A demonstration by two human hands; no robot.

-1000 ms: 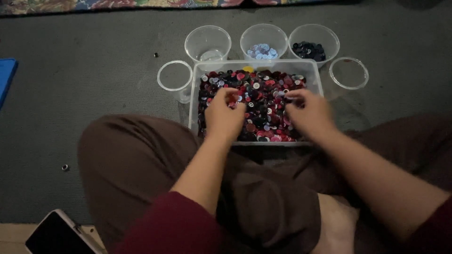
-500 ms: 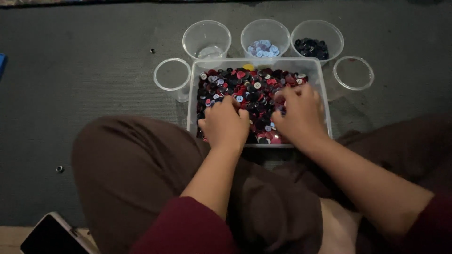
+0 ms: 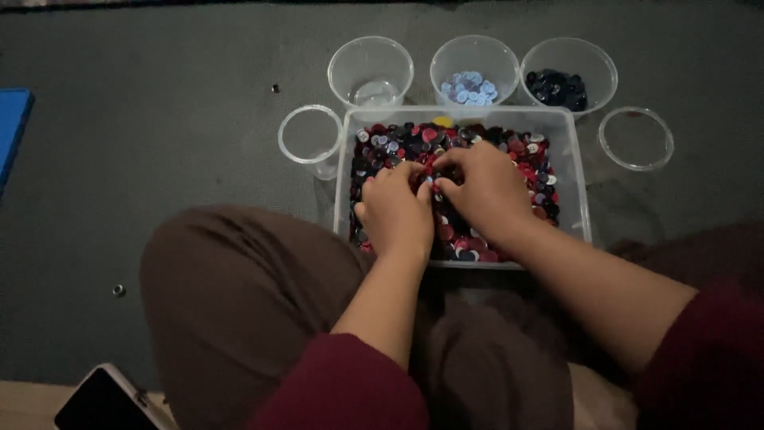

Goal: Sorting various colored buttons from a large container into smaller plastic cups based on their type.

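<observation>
While both hands [image 3: 434,203] meet over buttons [image 3: 525,159] | grip unclear, fingertips hidden | bin [image 3: 574,191] front edge covered

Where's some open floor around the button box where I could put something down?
Bare grey floor lies left of the left-hand empty cup, as far as the blue mat, with a few stray bits. It is crowded behind the clear box, where three cups stand close together. Both the left hand and right hand fill the box's middle.
</observation>
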